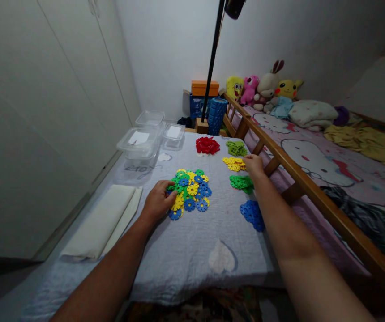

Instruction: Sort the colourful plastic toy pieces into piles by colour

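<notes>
A mixed heap of green, blue and yellow flower-shaped discs (192,190) lies mid-table on a pale cloth (186,250). My left hand (158,201) rests at the heap's left edge, fingers curled on the discs there; what it grips is hidden. Sorted piles sit further right: red (207,145), light green (236,148), yellow (233,163), dark green (242,182) and blue (252,213). My right hand (254,165) is at the yellow pile's right edge, fingers bent down over the discs.
Clear plastic tubs (142,142) stand at the far left of the table, a folded white cloth (101,221) on the near left. A wooden bed rail (300,179) runs along the right, with plush toys (263,89) behind. A black pole (212,58) rises at the back.
</notes>
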`<state>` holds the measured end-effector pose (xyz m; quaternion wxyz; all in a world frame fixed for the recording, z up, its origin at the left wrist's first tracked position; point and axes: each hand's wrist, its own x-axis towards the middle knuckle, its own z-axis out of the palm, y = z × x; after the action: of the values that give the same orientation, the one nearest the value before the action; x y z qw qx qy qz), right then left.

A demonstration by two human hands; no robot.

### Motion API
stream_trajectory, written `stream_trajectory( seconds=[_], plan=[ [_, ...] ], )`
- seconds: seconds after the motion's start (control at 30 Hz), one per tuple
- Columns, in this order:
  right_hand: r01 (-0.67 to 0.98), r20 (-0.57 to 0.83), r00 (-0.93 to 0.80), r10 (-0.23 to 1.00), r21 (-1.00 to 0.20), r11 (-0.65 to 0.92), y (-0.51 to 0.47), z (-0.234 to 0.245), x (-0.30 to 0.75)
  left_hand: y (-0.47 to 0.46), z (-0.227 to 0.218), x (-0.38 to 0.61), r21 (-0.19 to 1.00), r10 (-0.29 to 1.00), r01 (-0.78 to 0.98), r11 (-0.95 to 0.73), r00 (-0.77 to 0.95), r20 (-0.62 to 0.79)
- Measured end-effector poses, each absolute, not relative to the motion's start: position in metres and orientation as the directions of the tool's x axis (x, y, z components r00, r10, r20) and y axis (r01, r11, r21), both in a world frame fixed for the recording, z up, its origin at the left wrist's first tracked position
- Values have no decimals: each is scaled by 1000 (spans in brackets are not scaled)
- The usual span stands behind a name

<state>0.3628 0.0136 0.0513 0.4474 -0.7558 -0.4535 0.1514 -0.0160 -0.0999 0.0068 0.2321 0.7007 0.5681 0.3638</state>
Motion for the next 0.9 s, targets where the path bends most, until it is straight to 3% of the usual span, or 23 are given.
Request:
stream_trajectory(
  seconds=[0.1,0.17,0.27,0.33,0.5,0.6,0.73,0.9],
  plan=[
    [479,157,445,882,-873,-87,-10,57,335,-100,8,-16,741,966,626,-243,87,243],
    [490,146,238,960,-871,11,-32,57,312,-101,8,-16,744,966,623,-243,83,246],
    [593,95,-69,993,-797,118,-65,50,281,-102,9,-14,746,966,621,-240,75,248],
    [685,83,-170,982,-706,178,-82,42,265,-102,9,-14,748,967,620,-237,72,246],
    [883,119,-156,981,-429,192,-98,22,242,-100,8,-16,728,969,651,-215,46,244],
    [929,109,-134,985,-332,163,-98,16,238,-97,6,-20,679,959,698,-226,39,279],
    [919,120,-117,986,-364,153,-97,13,238,-96,4,-22,594,955,768,-239,74,288],
    [829,94,-92,991,-545,128,-97,16,247,-102,6,-19,558,973,804,-203,105,203]
  ],
)
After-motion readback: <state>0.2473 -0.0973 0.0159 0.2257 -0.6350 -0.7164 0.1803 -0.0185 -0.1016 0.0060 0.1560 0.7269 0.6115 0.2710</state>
